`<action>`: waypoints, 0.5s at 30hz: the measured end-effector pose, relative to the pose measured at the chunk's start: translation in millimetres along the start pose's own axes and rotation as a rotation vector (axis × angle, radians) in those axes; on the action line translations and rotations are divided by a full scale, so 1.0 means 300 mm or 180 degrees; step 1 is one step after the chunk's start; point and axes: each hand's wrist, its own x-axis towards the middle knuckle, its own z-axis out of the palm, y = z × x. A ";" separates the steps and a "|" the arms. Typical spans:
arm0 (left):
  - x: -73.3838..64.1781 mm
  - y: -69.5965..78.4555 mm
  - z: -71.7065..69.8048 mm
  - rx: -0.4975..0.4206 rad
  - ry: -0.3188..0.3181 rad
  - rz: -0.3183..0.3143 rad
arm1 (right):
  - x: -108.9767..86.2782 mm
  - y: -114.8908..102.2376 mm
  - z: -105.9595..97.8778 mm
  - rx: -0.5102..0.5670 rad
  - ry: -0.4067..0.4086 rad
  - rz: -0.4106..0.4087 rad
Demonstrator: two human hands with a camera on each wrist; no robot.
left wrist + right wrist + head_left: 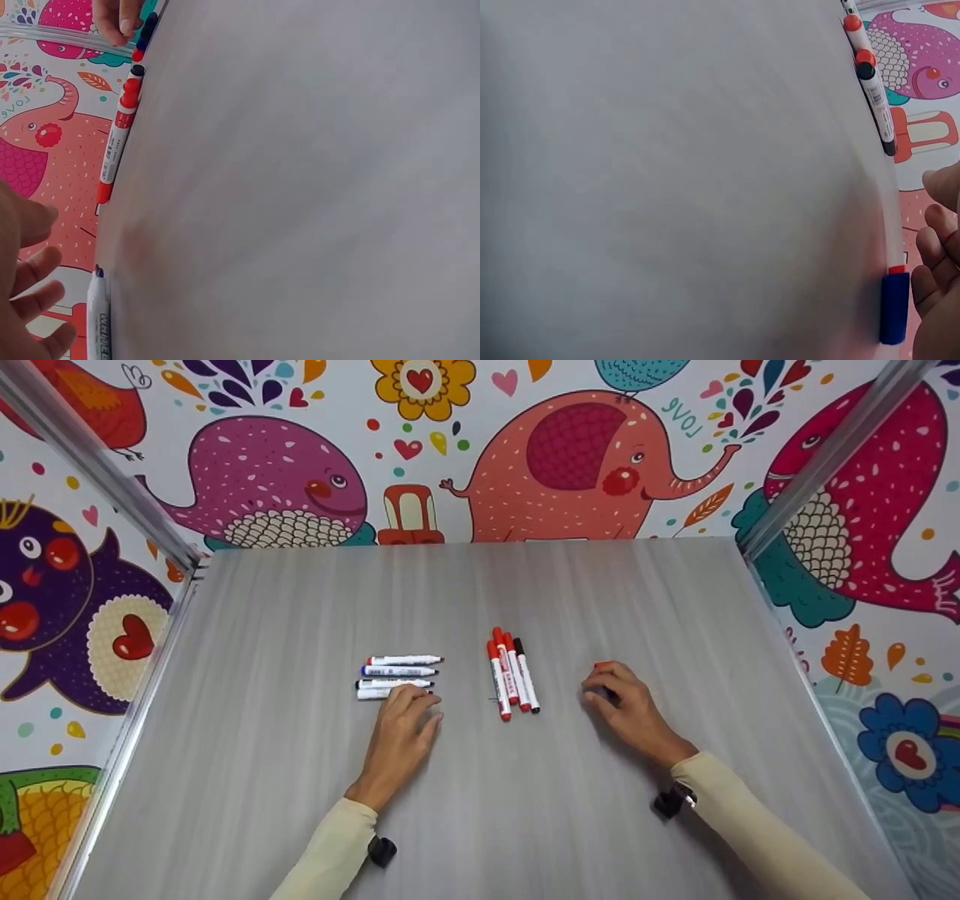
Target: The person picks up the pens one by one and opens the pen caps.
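Several white whiteboard markers lie in a row at left; the blue-ended marker (400, 670) is among them. My left hand (401, 735) is over the near end of that row, its fingers loosely spread and partly covering the nearest marker (373, 694). Up close, one uncapped marker (98, 322) shows a dark tip, apart from the fingers (37, 300). On the right, my right hand (630, 712) hovers around small marker caps, its fingers loosely bent. A red cap (602, 664) peeks out past them. The right wrist view shows a blue cap (895, 307) standing beside the fingertips (930, 262).
Between the hands lie several capped markers side by side, mostly red, with one black marker (527, 676). The grey table (480, 825) meets cartoon-printed walls (517, 465) at the back and sides. Metal posts (825, 472) stand at the back corners.
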 end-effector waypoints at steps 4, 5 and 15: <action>-0.001 0.016 0.009 -0.0087 -0.0069 -0.0111 | 0.017 -0.005 0.017 -0.0053 -0.0090 -0.0076; 0.000 0.021 0.012 -0.0108 -0.0090 -0.0149 | 0.021 -0.005 0.021 -0.0080 -0.0117 -0.0092; 0.012 0.074 0.040 -0.0342 -0.0315 -0.0544 | 0.068 -0.017 0.064 -0.0190 -0.0363 -0.0021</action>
